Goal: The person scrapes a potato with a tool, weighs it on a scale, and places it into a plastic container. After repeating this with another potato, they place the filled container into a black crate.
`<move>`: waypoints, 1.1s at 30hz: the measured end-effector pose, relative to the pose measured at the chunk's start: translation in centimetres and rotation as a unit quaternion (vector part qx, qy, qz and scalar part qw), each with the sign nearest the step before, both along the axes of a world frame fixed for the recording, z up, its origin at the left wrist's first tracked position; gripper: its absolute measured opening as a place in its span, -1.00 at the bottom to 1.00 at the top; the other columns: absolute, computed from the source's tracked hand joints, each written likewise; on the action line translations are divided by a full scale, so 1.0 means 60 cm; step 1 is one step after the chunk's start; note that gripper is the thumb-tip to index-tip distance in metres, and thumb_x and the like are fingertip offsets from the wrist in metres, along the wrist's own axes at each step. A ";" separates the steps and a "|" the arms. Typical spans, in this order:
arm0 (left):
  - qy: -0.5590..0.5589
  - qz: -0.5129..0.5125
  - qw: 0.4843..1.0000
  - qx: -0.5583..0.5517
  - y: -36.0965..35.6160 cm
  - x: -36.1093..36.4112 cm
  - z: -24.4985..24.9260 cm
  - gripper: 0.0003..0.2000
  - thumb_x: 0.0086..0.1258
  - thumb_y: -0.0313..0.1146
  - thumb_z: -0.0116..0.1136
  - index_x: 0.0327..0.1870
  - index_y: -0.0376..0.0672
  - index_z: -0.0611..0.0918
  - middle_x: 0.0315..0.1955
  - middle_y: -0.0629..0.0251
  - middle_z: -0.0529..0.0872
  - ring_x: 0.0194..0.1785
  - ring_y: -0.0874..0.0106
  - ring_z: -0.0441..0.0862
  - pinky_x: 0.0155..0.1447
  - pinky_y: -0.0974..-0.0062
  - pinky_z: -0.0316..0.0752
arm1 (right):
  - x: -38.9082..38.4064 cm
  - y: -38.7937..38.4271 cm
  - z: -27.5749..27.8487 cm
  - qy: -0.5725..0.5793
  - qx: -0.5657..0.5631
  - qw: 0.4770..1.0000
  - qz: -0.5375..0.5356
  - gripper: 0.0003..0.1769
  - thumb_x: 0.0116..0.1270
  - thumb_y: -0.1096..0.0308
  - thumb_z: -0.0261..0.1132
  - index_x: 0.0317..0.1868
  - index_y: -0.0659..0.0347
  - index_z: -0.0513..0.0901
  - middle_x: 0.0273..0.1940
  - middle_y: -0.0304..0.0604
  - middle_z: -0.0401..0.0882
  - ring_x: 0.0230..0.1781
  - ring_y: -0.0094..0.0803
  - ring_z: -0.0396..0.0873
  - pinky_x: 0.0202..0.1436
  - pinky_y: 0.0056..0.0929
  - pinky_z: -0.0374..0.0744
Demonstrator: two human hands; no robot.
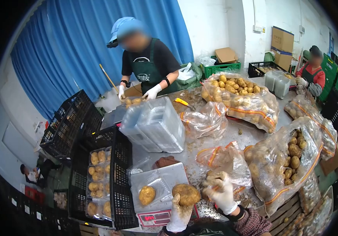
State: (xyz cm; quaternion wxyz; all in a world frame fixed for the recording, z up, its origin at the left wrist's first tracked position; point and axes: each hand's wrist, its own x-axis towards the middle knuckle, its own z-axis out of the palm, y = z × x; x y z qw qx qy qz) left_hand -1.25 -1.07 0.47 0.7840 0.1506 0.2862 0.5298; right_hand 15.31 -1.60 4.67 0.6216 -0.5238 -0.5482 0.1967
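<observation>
My left hand [180,214], in a soiled white glove, is closed around a large potato [187,194] beside the scale. Right of it, my gloved right hand [223,195] has its fingers curled inward; they are slightly blurred, and what they hold, if anything, is hidden. On the plate of the digital scale [139,180] lies an open clear plastic container [162,189] with one potato [147,195] at its left side. The scale's red display [154,218] is lit, partly behind my left hand.
A tall stack of clear containers [153,128] stands behind the scale. A black crate [122,177] at left holds packed potatoes. Bags of potatoes [294,157] crowd the right; a crumpled bag [232,165] lies near my right hand. A yellow-handled knife [182,102] lies farther back. Co-workers [149,67] stand opposite.
</observation>
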 end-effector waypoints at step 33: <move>-0.017 -0.086 0.996 0.034 0.022 -0.026 -0.009 -0.30 0.29 -0.01 0.22 0.37 -0.15 0.25 0.22 0.03 0.47 0.22 0.10 0.50 0.28 0.05 0.44 | 0.175 0.072 -0.164 -0.319 -0.245 0.861 -0.311 0.12 -0.11 0.00 0.52 0.44 0.17 0.18 0.30 0.22 0.31 0.34 0.05 0.29 0.27 -0.12 0.43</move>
